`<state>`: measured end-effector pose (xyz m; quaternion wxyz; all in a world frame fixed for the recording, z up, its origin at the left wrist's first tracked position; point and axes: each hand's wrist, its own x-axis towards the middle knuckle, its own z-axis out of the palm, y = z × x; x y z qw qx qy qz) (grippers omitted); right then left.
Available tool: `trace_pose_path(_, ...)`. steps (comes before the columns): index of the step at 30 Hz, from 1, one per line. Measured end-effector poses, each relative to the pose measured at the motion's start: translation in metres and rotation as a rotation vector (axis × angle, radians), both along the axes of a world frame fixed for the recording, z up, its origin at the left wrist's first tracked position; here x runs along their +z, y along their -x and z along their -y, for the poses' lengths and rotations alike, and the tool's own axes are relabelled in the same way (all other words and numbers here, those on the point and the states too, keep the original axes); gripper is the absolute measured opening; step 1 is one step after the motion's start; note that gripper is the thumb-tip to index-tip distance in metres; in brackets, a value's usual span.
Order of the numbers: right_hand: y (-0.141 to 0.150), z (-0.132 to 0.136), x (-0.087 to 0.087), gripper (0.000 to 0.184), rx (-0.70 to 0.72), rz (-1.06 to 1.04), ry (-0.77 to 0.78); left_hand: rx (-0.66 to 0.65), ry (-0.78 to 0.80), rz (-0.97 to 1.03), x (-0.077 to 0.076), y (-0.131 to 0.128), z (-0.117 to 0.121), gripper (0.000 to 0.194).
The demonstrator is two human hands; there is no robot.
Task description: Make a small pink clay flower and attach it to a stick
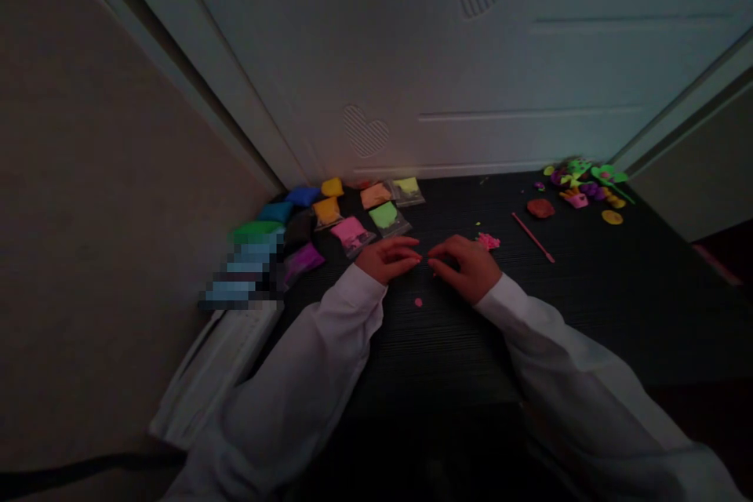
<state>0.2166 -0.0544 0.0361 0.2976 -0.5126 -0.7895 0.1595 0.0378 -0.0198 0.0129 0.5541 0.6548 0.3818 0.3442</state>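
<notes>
I count one heap of tiny pink bits (pixel 488 241), one lone pink piece (pixel 418 302), one pink stick (pixel 532 238), one red lump (pixel 540 209) and, by my tally, eleven coloured packets (pixel 351 232). The heap sits on the worktop (pixel 459 337) just beyond my right hand; the lone piece lies nearer me, between my forearms.

My left hand (pixel 391 259) is half curled, its upper fingers a little apart from the lower ones, with a pink speck (pixel 418 258) at its tips; I can't tell whether it is gripped or merely stuck there. My right hand (pixel 467 267) is loosely curled, thumb and forefinger drawn close together; what they hold is too small to tell.

The packets crowd the left rear, the pink one just past my left hand. A cluster of colourful figures (pixel 580 184) fills the far right corner, near a yellow disc (pixel 612 217). The white panel (pixel 471 133) closes off the back.
</notes>
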Motion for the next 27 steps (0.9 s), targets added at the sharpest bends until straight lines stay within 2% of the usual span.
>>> trace_pose_path(9, 0.006, 0.004, 0.003, 0.023, -0.014, -0.041, -0.029, 0.041, 0.24, 0.23, 0.006, -0.008, 0.007, 0.039)
trace_pose_path(14, 0.005, 0.002, 0.001, 0.022, -0.032, -0.032, -0.038, 0.041, 0.339, 0.306, 0.007, -0.008, 0.006, 0.036)
trace_pose_path(20, 0.001, -0.001, 0.0, 0.021, -0.045, -0.016, -0.045, 0.018, 0.41, 0.421, 0.007, -0.009, 0.006, 0.033)
trace_pose_path(27, 0.0, 0.0, 0.0, 0.024, -0.064, -0.018, -0.052, 0.0, 0.439, 0.447, 0.013, -0.008, 0.009, 0.034)
